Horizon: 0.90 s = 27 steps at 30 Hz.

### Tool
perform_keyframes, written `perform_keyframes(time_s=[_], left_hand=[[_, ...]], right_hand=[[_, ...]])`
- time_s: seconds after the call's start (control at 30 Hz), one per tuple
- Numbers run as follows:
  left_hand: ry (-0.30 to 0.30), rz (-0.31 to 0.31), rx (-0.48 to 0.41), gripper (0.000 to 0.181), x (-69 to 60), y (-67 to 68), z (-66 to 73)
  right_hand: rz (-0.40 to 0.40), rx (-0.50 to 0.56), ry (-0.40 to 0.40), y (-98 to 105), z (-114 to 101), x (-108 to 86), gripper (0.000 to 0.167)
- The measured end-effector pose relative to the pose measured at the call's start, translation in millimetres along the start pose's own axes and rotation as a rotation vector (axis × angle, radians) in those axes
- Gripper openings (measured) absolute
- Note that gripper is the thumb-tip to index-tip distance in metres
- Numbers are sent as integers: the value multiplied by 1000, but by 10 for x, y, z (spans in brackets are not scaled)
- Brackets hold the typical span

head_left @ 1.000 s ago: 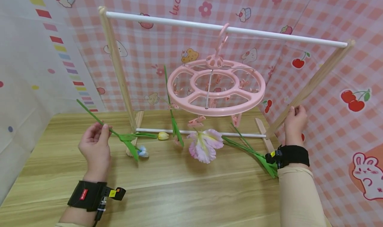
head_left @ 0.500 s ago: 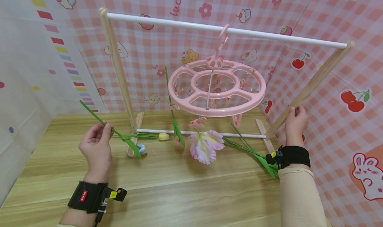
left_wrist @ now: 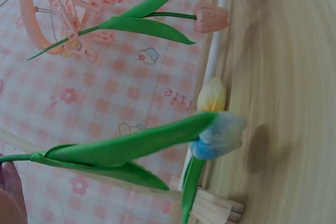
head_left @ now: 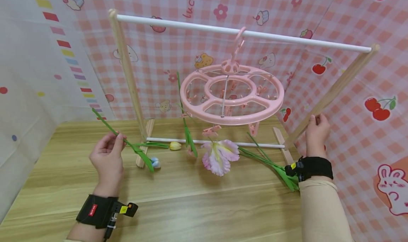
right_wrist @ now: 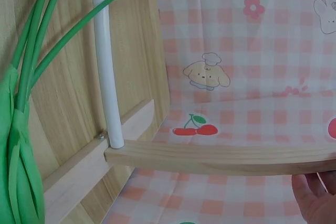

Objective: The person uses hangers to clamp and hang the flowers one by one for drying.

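My left hand [head_left: 108,157] pinches the green stem of a blue-and-white tulip [left_wrist: 220,135], which tilts down toward the table at the rack's left foot. At the right, my right hand [head_left: 317,132] holds the wooden post [head_left: 339,82] of the rack low down; its fingertips are partly hidden behind the post in the right wrist view. A round pink clip hanger [head_left: 232,121] hangs by its hook from the rack's white top rod [head_left: 178,25]. Below it hang a large pale purple flower [head_left: 220,157] and an upside-down pink tulip [left_wrist: 210,18].
A yellow tulip [head_left: 175,146] lies by the lower white rod [head_left: 266,145], near the left foot [head_left: 142,157]. Several green stems with leaves [head_left: 280,171] lie at the right foot. Checked cloth [head_left: 153,75] stands behind the wooden table [head_left: 204,206].
My left hand has shifted slightly to the right with the blue-and-white tulip. My right hand stays at the post. The whole head view has drifted a little.
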<state>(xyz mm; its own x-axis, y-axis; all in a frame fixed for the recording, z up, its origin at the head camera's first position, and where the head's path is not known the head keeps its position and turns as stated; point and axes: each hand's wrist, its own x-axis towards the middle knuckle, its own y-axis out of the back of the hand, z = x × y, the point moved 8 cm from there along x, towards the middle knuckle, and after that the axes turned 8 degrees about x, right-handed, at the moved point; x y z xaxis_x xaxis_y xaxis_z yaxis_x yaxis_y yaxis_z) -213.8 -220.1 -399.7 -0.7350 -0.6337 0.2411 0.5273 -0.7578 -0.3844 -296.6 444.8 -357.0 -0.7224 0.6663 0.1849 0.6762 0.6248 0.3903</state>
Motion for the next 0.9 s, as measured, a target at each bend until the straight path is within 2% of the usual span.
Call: perform_keyframes(time_s=[0.07, 0.13, 0.2, 0.27, 0.4, 0.5, 0.6, 0.7, 0.8, 0.9], left_hand=[[5, -1, 10, 23, -5, -1, -12], [8, -5, 16, 23, -8, -4, -22], [11, -9, 16, 24, -10, -7, -28], [12, -11, 12, 24, -10, -12, -29], [10, -9, -3, 23, -16, -23, -21], [11, -8, -10, 21, -27, -34, -14], [14, -14, -2, 18, -41, -51, -7], [15, -18, 11, 14, -54, -68, 0], [14, -26, 22, 12, -71, -88, 8], [16, -44, 31, 15, -97, -110, 6]], right_hand=[[7, 92, -26, -6, 17, -41, 31], [29, 214, -59, -10, 32, -95, 39], [62, 343, -101, -18, 57, -166, 54], [121, 431, -99, -17, 58, -247, 56], [219, 529, -19, -40, -16, -465, 44], [203, 618, 72, -124, -161, -647, 30], [56, 725, 128, -305, -337, -831, 17], [-183, 757, 164, -544, -521, -1042, 8], [-449, 769, 195, -771, -682, -1283, 14], [-643, 785, 201, -919, -786, -1493, 20]])
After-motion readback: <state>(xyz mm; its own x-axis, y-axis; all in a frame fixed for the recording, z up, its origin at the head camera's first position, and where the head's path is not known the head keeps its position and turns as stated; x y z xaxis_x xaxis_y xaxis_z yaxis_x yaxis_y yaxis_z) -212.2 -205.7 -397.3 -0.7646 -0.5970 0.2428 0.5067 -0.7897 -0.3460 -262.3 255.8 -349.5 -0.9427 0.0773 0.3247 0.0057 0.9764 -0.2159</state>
